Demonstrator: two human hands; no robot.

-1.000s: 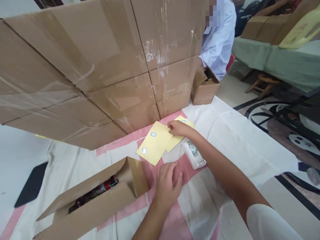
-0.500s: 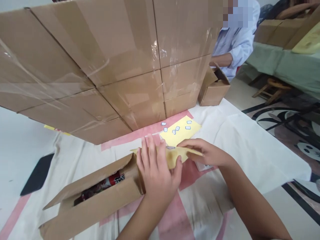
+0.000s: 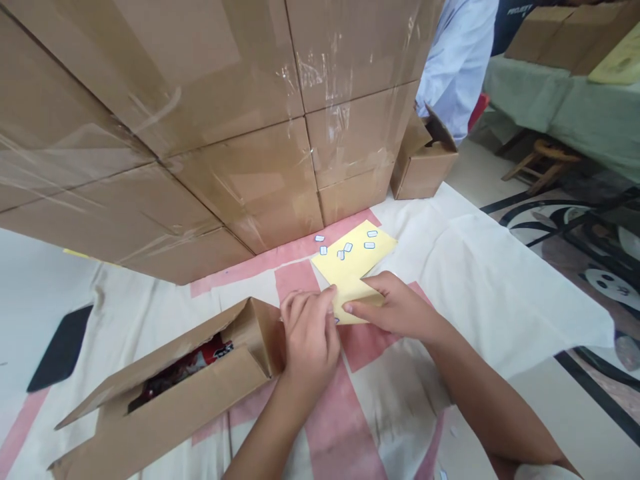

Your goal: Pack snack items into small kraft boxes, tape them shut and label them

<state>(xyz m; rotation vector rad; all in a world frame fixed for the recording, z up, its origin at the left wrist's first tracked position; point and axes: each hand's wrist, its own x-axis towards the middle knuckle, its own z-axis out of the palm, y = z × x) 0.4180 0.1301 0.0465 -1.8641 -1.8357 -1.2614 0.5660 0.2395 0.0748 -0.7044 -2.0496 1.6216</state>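
Between the thumb and fingers of my right hand (image 3: 403, 308) is a yellow paper sheet (image 3: 357, 293), tilted over the cloth. My left hand (image 3: 311, 333) is at this sheet's left edge, its fingers curled together; what they grip is hidden. A small blue-edged label (image 3: 337, 321) shows beside my left fingertips. Just beyond lies a second yellow sheet (image 3: 383, 248) with several small white labels (image 3: 369, 245) on it, and a few more near its left edge. Close to my left hand's outer side stands an open cardboard box (image 3: 200, 393) holding a red and dark printed package (image 3: 195, 363).
Taped cardboard boxes (image 3: 240, 167) form a tall wall along the back. A smaller open box (image 3: 425, 170) stands at the right corner, near a person in a light blue shirt (image 3: 457, 67). A black phone-like slab (image 3: 60, 348) lies left on the white and pink cloth (image 3: 480, 287).
My left hand has gone from flat, spread fingers to curled ones at the sheet's edge. The held sheet now faces the camera more fully. The view has shifted slightly.
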